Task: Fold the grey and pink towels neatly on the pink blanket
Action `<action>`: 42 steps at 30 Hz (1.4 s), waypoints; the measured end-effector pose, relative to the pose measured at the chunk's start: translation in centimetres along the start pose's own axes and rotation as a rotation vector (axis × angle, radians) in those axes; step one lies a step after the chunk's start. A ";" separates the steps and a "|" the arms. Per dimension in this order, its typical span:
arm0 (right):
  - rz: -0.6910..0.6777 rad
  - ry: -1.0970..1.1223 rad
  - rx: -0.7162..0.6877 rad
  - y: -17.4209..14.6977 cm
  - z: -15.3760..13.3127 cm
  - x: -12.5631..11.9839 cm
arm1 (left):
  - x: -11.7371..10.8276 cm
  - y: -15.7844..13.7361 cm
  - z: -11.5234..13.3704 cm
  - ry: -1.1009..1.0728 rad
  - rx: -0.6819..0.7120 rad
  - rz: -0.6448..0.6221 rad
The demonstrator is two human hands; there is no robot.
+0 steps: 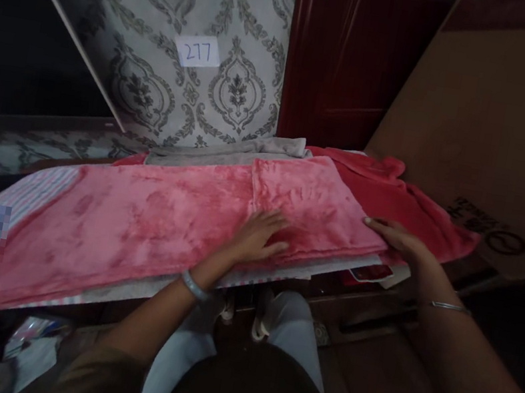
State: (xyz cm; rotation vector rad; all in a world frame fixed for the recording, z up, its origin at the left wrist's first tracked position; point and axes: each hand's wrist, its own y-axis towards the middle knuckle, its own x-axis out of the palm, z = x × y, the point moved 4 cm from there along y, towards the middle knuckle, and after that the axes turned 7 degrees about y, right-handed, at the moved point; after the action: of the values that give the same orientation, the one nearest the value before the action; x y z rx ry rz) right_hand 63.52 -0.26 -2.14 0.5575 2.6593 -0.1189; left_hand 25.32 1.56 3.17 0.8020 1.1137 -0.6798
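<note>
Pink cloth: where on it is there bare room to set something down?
A wide patch of pink cloth lies between the striped cloth and left hand; a smaller one between left hand and right hand. Crowded: its right end, by the red cloth and box.

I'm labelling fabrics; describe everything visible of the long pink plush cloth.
The long pink plush cloth looks soft, with lighter and darker patches. It lies flat, its right end apparently folded back over itself. The bare left hand rests at the fold's inner edge; the bare right hand is at its right edge. A pastel-striped border lines its left end.
</note>
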 end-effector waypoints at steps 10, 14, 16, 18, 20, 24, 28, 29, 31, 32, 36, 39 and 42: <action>0.138 0.109 -0.071 -2.2 0.2 2.1 | 1.0 -2.4 2.1 0.199 0.142 0.135; 0.163 0.134 -0.109 -2.9 0.7 2.2 | 1.9 -3.0 2.6 0.328 0.163 0.169; 0.168 0.149 -0.109 -3.3 0.9 2.2 | 2.2 -3.4 2.6 0.324 0.132 0.196; 0.171 0.169 -0.110 -3.5 1.0 2.2 | 2.4 -3.7 2.4 0.263 0.107 0.233; 0.175 0.195 -0.116 -3.5 0.9 2.2 | 2.5 -4.0 2.2 0.179 0.109 0.266; 0.173 0.289 -0.148 -3.8 0.6 1.8 | 2.5 -4.4 1.7 0.101 0.125 0.334; 0.112 0.421 -0.165 -4.8 0.7 1.3 | 2.5 -4.7 1.4 0.095 0.118 0.427; 0.100 0.450 -0.164 -5.1 0.8 1.2 | 2.6 -4.8 1.3 0.088 0.119 0.445; 0.092 0.493 -0.169 -5.6 1.2 1.1 | 2.6 -4.8 1.1 0.070 0.115 0.463; 0.095 0.508 -0.174 -5.8 1.3 1.0 | 2.6 -4.8 1.0 0.058 0.110 0.464; 0.122 0.527 -0.197 -6.4 1.6 0.7 | 2.5 -4.6 0.7 -0.025 0.052 0.462; 0.137 0.500 -0.221 -6.5 1.4 0.5 | 2.3 -4.5 0.4 -0.098 0.005 0.477; 0.151 0.432 -0.278 -6.6 0.8 0.2 | 2.1 -4.2 0.3 -0.175 -0.027 0.489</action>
State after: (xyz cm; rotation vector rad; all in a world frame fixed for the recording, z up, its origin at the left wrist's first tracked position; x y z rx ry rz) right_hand 61.02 -6.33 -2.95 0.7558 2.9547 0.4580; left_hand 22.67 -1.15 0.36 0.9291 0.7263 -0.3150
